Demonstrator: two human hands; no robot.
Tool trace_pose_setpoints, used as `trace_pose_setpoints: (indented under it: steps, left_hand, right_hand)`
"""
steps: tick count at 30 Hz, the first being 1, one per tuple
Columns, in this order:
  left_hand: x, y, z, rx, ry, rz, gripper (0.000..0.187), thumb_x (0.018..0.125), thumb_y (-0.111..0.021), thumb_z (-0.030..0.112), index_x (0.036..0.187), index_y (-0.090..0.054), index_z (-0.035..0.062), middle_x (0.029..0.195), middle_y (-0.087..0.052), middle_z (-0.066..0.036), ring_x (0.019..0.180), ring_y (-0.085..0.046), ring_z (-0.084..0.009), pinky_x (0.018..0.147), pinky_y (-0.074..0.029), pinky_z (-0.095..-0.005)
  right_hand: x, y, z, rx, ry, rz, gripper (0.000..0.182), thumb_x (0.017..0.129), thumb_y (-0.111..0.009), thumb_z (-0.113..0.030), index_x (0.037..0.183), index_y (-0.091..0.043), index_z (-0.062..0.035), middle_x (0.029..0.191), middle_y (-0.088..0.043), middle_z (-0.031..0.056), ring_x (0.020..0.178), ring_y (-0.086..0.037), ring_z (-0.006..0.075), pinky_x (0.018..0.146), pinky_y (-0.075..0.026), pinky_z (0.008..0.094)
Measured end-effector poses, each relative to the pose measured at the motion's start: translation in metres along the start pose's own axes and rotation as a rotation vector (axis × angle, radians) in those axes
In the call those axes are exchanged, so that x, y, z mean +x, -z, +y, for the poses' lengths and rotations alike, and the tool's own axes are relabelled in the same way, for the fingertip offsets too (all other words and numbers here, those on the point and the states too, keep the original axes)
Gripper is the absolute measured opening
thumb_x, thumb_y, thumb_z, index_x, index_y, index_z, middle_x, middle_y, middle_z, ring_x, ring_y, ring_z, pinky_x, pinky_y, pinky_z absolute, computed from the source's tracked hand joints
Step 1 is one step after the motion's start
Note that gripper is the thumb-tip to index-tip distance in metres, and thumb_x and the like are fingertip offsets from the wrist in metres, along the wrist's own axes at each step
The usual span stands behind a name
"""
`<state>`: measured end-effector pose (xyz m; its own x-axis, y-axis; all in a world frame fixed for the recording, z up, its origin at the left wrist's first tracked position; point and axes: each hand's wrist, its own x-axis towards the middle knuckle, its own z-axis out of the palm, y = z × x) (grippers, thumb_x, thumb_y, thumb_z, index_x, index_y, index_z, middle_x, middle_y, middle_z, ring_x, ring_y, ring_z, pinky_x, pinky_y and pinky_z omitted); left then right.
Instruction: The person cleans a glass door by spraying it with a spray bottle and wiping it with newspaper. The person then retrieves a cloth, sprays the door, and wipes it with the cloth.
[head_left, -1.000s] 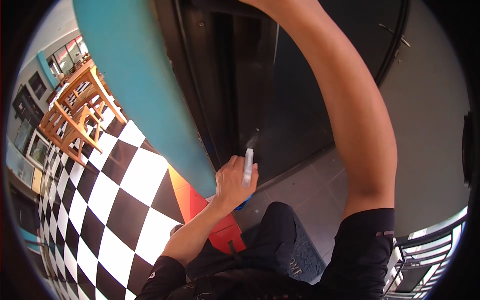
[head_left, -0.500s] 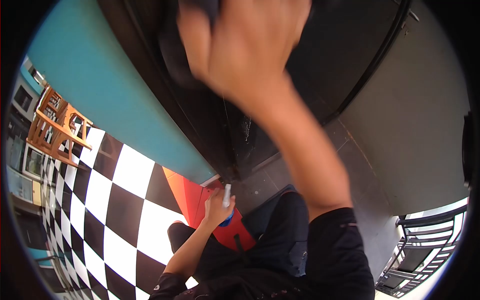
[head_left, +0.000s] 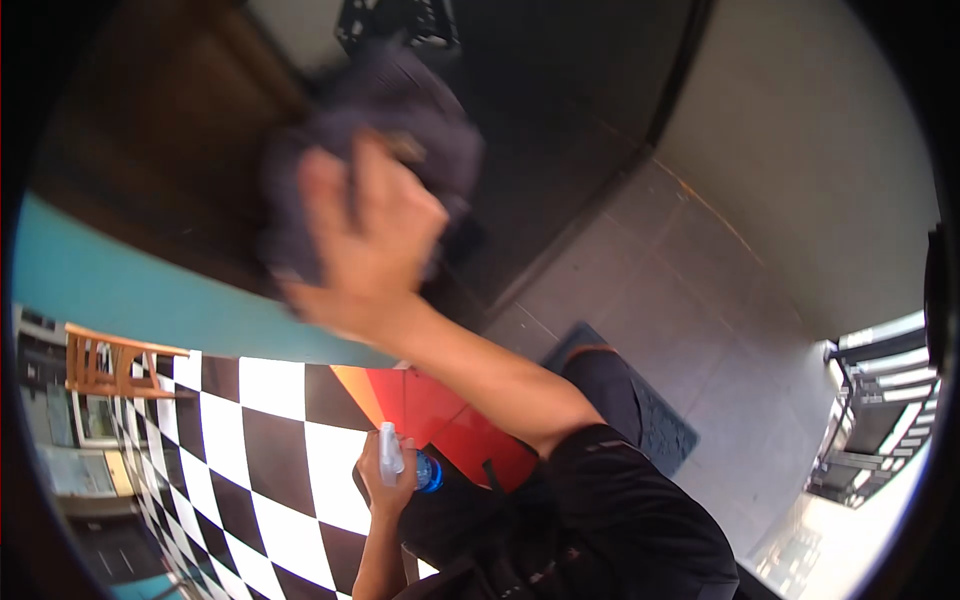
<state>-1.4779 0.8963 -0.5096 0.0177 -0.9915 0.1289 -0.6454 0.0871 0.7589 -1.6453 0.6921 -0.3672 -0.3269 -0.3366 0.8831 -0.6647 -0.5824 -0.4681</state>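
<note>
My right hand [head_left: 375,245] presses a dark grey cloth [head_left: 430,100] against the dark door [head_left: 570,90]; its fingers are bent over the cloth and blurred by motion. Low on the left, my left hand [head_left: 372,480] is closed around a spray bottle [head_left: 428,473] with a white spray head and a blue body. Part of the bottle is hidden behind the fingers.
A teal wall [head_left: 130,270] borders the dark door frame. Below lie a black-and-white checkered floor [head_left: 275,385], a red floor area [head_left: 450,420], and a dark mat [head_left: 665,430] on grey tiles. A wooden chair [head_left: 115,360] stands far left, a black metal railing [head_left: 880,400] far right.
My right hand has swept left and down with the cloth, which now shows more fully. The camera view has turned, and my left hand with the spray bottle sits lower and further left.
</note>
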Motion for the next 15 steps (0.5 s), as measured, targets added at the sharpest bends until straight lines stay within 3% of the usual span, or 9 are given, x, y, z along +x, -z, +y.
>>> trace_pose_setpoints:
  steps: [1,2,5,6,8,9,10,12,15]
  left_hand:
    - [-0.005,-0.003,-0.004,-0.018,0.047,0.022,0.015,0.083,-0.069,0.006,0.091,-0.061,-0.0032,0.078,-0.061,-0.014,0.069,-0.063,-0.0273,0.063,-0.049,-0.0348]
    - [-0.008,-0.001,-0.002,0.001,0.047,0.014,0.015,0.084,-0.069,0.007,0.090,-0.060,-0.0029,0.078,-0.061,-0.013,0.069,-0.063,-0.0259,0.064,-0.049,-0.0343]
    - [-0.010,0.007,0.017,-0.020,0.111,0.032,0.014,0.086,-0.066,0.010,0.090,-0.058,-0.0011,0.078,-0.060,-0.010,0.072,-0.061,-0.0201,0.067,-0.048,-0.0326]
    - [-0.013,0.011,0.013,-0.015,0.094,0.023,0.015,0.087,-0.066,0.011,0.092,-0.058,-0.0006,0.079,-0.061,-0.010,0.072,-0.061,-0.0198,0.068,-0.048,-0.0320]
    - [-0.009,0.012,0.046,-0.010,0.122,0.022,0.015,0.087,-0.066,0.012,0.091,-0.058,-0.0002,0.079,-0.061,-0.010,0.071,-0.060,-0.0205,0.068,-0.047,-0.0321]
    - [-0.010,0.012,0.045,0.022,0.119,-0.003,0.014,0.088,-0.065,0.012,0.091,-0.058,-0.0001,0.080,-0.062,-0.011,0.072,-0.061,-0.0206,0.068,-0.047,-0.0321]
    - [-0.012,0.015,0.044,0.055,0.115,-0.024,0.014,0.088,-0.065,0.012,0.091,-0.057,0.0000,0.081,-0.063,-0.011,0.073,-0.061,-0.0206,0.069,-0.047,-0.0322]
    - [-0.022,0.020,0.043,0.125,0.116,-0.043,0.013,0.089,-0.065,0.011,0.090,-0.057,0.0002,0.083,-0.064,-0.012,0.074,-0.062,-0.0206,0.070,-0.047,-0.0322]
    - [-0.036,0.024,0.035,0.196,0.152,-0.024,0.014,0.088,-0.065,0.011,0.091,-0.057,0.0004,0.085,-0.065,-0.012,0.076,-0.062,-0.0201,0.071,-0.048,-0.0329]
  right_hand:
    - [0.016,0.000,-0.013,-0.014,0.001,0.025,0.101,0.056,-0.078,-0.038,0.145,-0.043,-0.0051,0.151,-0.032,0.0310,0.121,-0.045,0.0431,0.089,-0.032,0.0520]
    - [0.022,-0.003,-0.017,-0.027,0.003,0.058,0.100,0.062,-0.075,-0.042,0.147,-0.041,-0.0022,0.153,-0.030,0.0320,0.122,-0.046,0.0427,0.090,-0.032,0.0515]
    - [-0.055,-0.019,0.005,-0.103,-0.163,0.139,0.097,0.065,-0.072,-0.045,0.147,-0.042,-0.0028,0.157,-0.026,0.0292,0.132,-0.041,0.0401,0.093,-0.028,0.0509]
    - [-0.098,-0.012,0.022,-0.044,-0.248,0.047,0.088,0.075,-0.065,-0.047,0.146,-0.041,-0.0022,0.157,-0.028,0.0263,0.138,-0.035,0.0389,0.096,-0.025,0.0504]
    - [-0.186,-0.020,0.056,-0.062,-0.437,0.127,0.083,0.093,-0.045,-0.052,0.148,-0.028,0.0078,0.153,-0.033,0.0266,0.139,-0.031,0.0409,0.102,-0.023,0.0527]
    - [-0.226,-0.023,0.065,-0.036,-0.688,0.140,0.082,0.095,-0.042,-0.054,0.152,-0.026,0.0037,0.156,-0.029,0.0251,0.140,-0.031,0.0409,0.105,-0.020,0.0509]
    - [-0.260,-0.024,0.075,-0.058,-0.881,0.149,0.077,0.099,-0.037,-0.049,0.150,-0.025,0.0080,0.155,-0.030,0.0264,0.139,-0.032,0.0435,0.111,-0.020,0.0507]
    - [-0.326,-0.036,0.112,0.022,-1.280,0.230,0.072,0.103,-0.036,-0.046,0.151,-0.023,0.0070,0.156,-0.028,0.0275,0.144,-0.025,0.0426,0.117,-0.019,0.0460]
    - [-0.345,-0.046,0.137,0.237,-1.707,0.405,0.073,0.105,-0.036,-0.046,0.153,-0.020,0.0065,0.158,-0.025,0.0270,0.148,-0.021,0.0388,0.120,-0.017,0.0412]
